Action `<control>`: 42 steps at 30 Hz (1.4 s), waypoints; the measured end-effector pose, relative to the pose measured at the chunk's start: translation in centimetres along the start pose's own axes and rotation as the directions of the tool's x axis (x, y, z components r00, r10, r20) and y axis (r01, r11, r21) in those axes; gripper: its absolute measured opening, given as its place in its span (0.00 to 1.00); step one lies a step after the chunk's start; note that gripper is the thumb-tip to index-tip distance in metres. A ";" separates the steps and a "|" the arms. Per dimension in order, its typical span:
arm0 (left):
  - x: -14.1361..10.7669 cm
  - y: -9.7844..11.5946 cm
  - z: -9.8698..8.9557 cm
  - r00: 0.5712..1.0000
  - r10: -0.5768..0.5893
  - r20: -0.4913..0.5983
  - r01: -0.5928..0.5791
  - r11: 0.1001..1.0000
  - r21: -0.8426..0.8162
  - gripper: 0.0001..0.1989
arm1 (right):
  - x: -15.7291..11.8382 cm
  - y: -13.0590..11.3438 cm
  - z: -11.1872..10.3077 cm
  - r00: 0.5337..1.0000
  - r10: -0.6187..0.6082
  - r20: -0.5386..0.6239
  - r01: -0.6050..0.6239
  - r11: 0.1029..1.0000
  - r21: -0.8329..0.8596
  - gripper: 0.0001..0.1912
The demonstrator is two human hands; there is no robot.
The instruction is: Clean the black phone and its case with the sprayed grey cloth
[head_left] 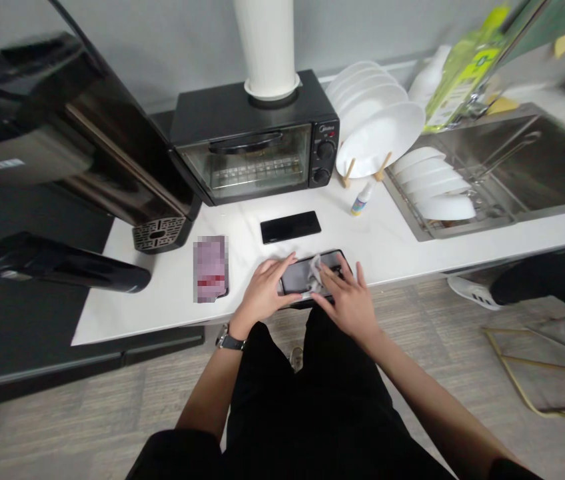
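Note:
A dark-rimmed phone [294,277] lies flat near the counter's front edge, its grey face up. My left hand [261,291] grips its left end, thumb along the near side and fingers along the far side. A crumpled grey cloth [315,272] is pressed onto the phone's face under the fingers of my right hand [348,297]. The right hand covers part of the phone's right end. Just behind lies a second phone [291,227], black and glossy. A small spray bottle [361,200] stands behind and to the right.
A toaster oven [257,160] stands behind, a white cylinder [271,53] on top. Plates [382,137] fill a rack beside the sink [527,193], where bowls [432,183] lean. Left are a pixelated item [210,268], a black bottle [67,263] and a dispenser [160,233]. A person's shoe [475,292] shows right.

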State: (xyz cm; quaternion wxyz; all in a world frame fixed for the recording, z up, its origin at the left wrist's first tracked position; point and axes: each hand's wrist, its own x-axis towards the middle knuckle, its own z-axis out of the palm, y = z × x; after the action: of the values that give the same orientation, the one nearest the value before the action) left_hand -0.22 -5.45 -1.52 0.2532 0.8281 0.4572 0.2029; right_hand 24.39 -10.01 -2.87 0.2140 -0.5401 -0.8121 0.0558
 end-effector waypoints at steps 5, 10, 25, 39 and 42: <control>0.8 0.2 0.5 1.000 0.025 0.003 -0.025 1.000 0.003 0.50 | 0.5 0.4 0.1 0.987 0.132 -0.090 -0.138 0.988 -0.064 0.31; 0.3 -0.5 0.5 0.999 0.040 0.025 -0.040 0.999 0.007 0.48 | 1.9 -6.6 2.8 0.995 -0.103 0.010 0.100 0.984 0.149 0.38; 0.5 -0.2 0.3 1.000 0.027 -0.007 -0.028 0.999 -0.025 0.48 | 2.2 -4.4 2.1 0.999 -0.033 -0.032 0.034 0.999 0.024 0.37; 0.9 0.0 0.3 1.000 0.009 -0.001 -0.009 0.999 -0.034 0.51 | 1.4 -1.2 1.0 0.992 0.104 -0.067 -0.107 0.993 -0.042 0.32; 0.5 -0.4 0.3 1.000 0.025 0.004 -0.025 0.999 -0.038 0.47 | 2.4 -6.2 3.1 1.000 -0.030 0.002 0.030 0.998 0.062 0.35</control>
State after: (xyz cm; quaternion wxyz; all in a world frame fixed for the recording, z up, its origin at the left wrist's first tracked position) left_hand -0.03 -4.95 -1.95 0.2675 0.8291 0.4424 0.2130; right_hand 17.02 -9.97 -2.98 0.2303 -0.5208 -0.8183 0.0783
